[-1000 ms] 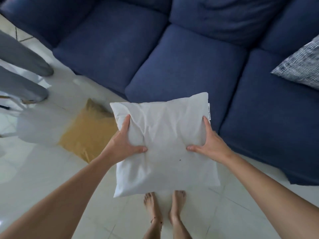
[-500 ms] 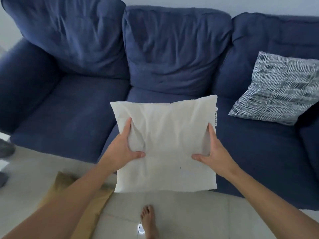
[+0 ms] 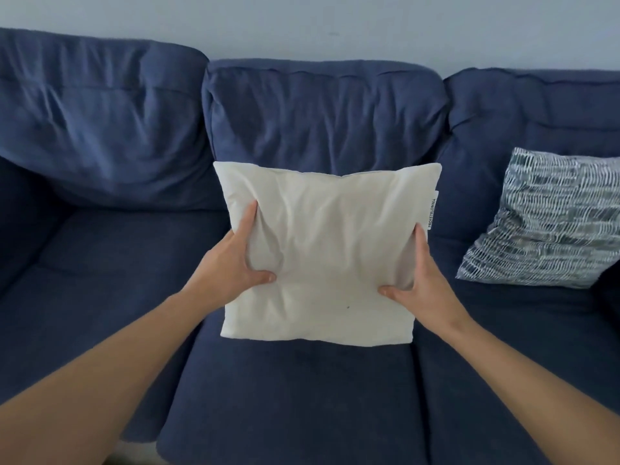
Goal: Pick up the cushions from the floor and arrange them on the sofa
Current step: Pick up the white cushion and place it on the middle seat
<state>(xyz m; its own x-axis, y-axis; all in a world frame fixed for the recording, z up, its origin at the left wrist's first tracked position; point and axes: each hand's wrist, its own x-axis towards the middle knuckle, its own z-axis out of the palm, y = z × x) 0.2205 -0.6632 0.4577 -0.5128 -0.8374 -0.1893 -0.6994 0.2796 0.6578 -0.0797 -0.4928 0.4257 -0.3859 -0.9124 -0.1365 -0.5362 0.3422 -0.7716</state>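
A dark blue sofa (image 3: pixel 100 297) with three seat and back cushions stands against a pale wall (image 3: pixel 335 25). A patterned cushion (image 3: pixel 550 219) leans at its right end. The left hand (image 3: pixel 231 266) and right hand (image 3: pixel 422 286) clasp the white cushion (image 3: pixel 328 250) by its sides, thumbs in front, over the middle seat. The other fingers are hidden behind it; the sofa's ends are cut off.

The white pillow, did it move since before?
Yes. The white pillow, gripped by the left hand and right hand, went from above the floor forward over the sofa, toward its middle back cushion.
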